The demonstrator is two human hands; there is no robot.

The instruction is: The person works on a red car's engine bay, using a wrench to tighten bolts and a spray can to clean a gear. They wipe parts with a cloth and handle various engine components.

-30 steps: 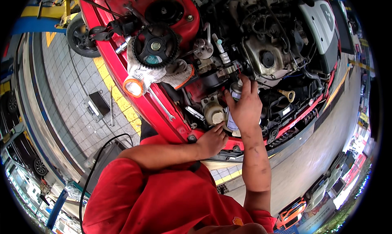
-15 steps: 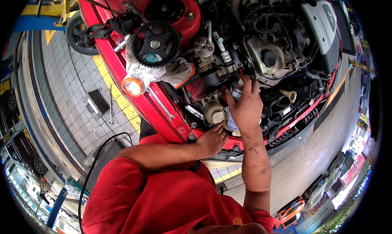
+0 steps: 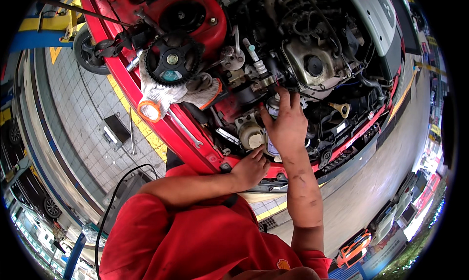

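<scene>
My right hand [image 3: 289, 126] is wrapped from above around an upright spray can [image 3: 271, 147] with a pale, purple-marked body, its fingers near the nozzle and thin red straw. Its grip hides much of the can. My left hand [image 3: 250, 171] rests on the red front edge of the engine bay, holding nothing, fingers extended beside the base of the can. Next to those fingertips is a cream fluid reservoir [image 3: 249, 132] with a round cap. Beyond the can lie a dark pulley [image 3: 248, 94] and metal engine parts.
On the red fender [image 3: 128, 82] are white knitted gloves [image 3: 163, 96] with orange cuffs, a black toothed wheel [image 3: 172, 60] and a wrench [image 3: 184, 129]. A metal engine cover [image 3: 305, 60] and yellow dipstick ring [image 3: 340, 109] lie right. A dark box [image 3: 116, 128] sits on the tiled floor.
The engine bay has shifted slightly left and up in the picture. My right hand still grips the spray can, and my left hand keeps its place by the reservoir.
</scene>
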